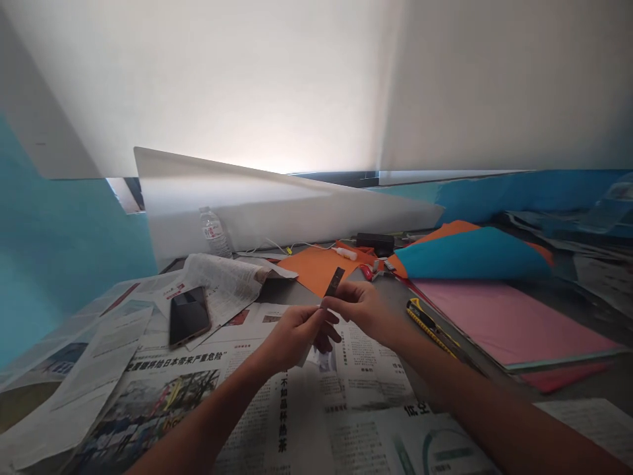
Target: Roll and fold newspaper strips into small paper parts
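Both my hands meet above the newspaper spread on the table. My right hand pinches a narrow dark strip that sticks up and away from the fingers. My left hand is closed at the strip's lower end, with a small pale scrap showing under its fingers. A yellow utility knife lies just right of my right wrist.
A phone rests on folded newspaper at left, a water bottle behind it. Orange, blue and pink paper sheets lie at right. A large white sheet leans at the back, near a black box.
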The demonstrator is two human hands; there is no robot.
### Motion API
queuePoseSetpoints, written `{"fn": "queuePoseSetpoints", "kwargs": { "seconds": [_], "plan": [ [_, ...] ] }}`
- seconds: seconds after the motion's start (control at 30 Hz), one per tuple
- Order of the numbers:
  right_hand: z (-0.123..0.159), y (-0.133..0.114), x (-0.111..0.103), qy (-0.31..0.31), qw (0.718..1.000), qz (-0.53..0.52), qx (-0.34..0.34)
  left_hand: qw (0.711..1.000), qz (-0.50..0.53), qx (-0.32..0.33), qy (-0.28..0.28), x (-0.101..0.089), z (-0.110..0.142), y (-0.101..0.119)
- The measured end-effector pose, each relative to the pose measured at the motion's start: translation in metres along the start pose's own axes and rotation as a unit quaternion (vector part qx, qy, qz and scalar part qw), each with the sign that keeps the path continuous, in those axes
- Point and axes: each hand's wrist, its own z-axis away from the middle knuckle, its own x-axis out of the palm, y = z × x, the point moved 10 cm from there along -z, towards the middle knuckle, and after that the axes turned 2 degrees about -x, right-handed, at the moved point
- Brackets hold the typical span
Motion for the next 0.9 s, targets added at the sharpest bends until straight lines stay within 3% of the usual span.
{"fn": "queuePoseSetpoints", "kwargs": {
  "seconds": [0.23,0.6,0.9],
  "plan": [
    [0.002,-0.005,-0.015,0.093,0.994,0.045,-0.030,0.999,0.027,-0.030,-0.006,0.002,0.001,-0.001],
    [0.001,-0.005,-0.028,0.126,0.991,-0.039,-0.037,0.999,0.014,0.033,-0.024,0.004,0.001,0.008],
    [-0.011,-0.008,-0.090,0.215,0.972,-0.079,-0.060,0.996,-0.064,0.039,-0.039,0.003,0.006,0.006]
  ]
}}
